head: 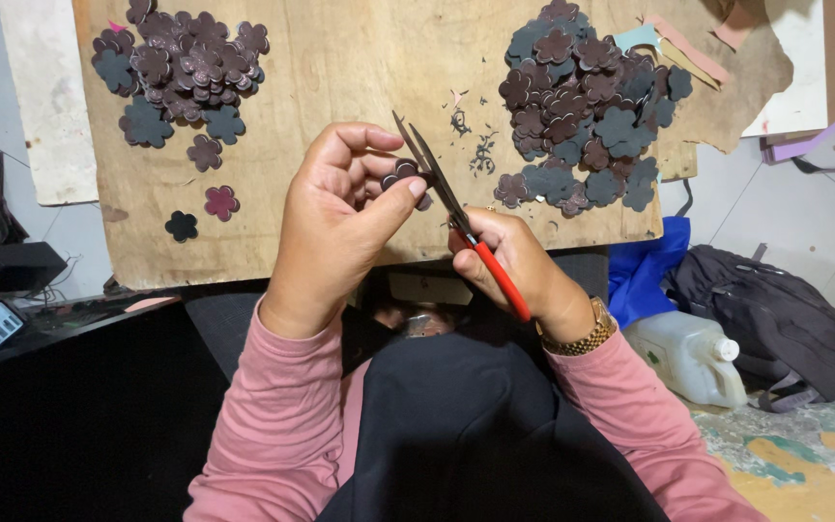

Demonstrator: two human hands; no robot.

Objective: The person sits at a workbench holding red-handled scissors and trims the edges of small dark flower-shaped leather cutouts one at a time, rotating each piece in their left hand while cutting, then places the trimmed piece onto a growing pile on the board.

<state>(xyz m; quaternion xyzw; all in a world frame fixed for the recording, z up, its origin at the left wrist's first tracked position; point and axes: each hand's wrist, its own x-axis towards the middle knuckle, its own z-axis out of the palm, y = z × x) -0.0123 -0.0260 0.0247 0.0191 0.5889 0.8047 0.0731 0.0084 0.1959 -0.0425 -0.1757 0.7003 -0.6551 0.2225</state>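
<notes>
Two heaps of dark flower-shaped cutouts lie on the wooden board (340,68): the larger right heap (587,106) and the left heap (181,72), with a few loose flowers below the left one. Smaller than these, the left hand (335,227) holds one small dark flower piece (405,177) pinched between thumb and fingertips, over the middle of the board. The right hand (509,261) is closed around the red handles of the scissors (451,208). Their long axis runs up and to the left from that hand, and the blades, slightly parted, lie just to the right of the pinched flower, touching or nearly touching its edge. Tiny dark snippets (471,145) are scattered just beyond the blade tips.
</notes>
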